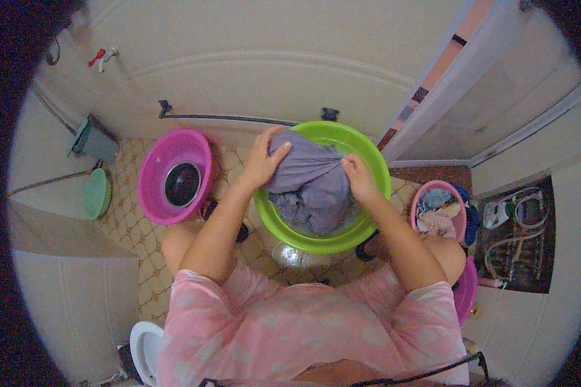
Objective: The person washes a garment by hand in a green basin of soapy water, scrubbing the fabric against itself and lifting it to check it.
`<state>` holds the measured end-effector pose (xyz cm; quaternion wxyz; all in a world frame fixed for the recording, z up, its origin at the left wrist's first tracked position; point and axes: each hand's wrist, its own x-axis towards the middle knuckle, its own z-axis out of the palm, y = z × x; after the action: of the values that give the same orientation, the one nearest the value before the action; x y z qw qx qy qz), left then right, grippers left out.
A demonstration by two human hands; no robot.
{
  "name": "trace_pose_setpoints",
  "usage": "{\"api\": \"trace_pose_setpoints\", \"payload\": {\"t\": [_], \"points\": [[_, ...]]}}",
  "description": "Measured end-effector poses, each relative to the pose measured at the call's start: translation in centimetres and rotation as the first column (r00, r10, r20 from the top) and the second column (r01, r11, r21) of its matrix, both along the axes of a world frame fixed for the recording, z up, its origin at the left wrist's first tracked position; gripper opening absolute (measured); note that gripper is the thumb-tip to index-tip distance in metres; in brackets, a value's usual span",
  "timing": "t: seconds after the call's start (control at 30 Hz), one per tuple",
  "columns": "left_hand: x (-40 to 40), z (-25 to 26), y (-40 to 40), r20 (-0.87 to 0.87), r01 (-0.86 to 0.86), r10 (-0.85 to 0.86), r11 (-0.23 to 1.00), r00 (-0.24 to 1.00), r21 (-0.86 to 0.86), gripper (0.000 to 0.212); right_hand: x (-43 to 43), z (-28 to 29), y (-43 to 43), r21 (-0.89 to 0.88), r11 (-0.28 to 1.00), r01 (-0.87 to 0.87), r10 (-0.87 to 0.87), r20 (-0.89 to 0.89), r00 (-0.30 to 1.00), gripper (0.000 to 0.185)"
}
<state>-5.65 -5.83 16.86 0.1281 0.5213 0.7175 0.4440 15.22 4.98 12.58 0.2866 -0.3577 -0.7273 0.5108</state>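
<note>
A wet grey-purple cloth (310,164) is stretched between my two hands over a large lime-green plastic basin (319,245). My left hand (266,157) grips the cloth at the basin's upper left, thumb on top and fingers partly hidden behind it. At the right side, my right hand (359,176) pinches the cloth, drawing folds towards its fingertips. The lower part of the cloth lies in the basin, in what looks like water.
On the left stands a magenta basin (150,193) holding a dark round bowl (183,184). A pink basket (416,203) of clothes is at the right. A green basin (97,193) leans by the left wall, below a red-handled tap (99,58). A black hose (232,117) runs along the wall.
</note>
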Motion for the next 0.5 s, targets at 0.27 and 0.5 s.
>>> {"api": "trace_pose_setpoints", "payload": {"t": [0.27, 0.5], "points": [[2.4, -0.5, -2.3, -0.243, 0.232, -0.283, 0.947, 0.928, -0.221, 0.037, 1.3, 5.7, 0.2, -0.512, 0.844, -0.161, -0.098, -0.441, 0.892, 0.016], [3.9, 0.7, -1.9, 0.729, 0.245, -0.161, 0.969, 0.665, -0.01, 0.033, 1.8, 3.1, 3.2, -0.261, 0.96, -0.105, 0.066, -0.155, 0.986, 0.018]]}}
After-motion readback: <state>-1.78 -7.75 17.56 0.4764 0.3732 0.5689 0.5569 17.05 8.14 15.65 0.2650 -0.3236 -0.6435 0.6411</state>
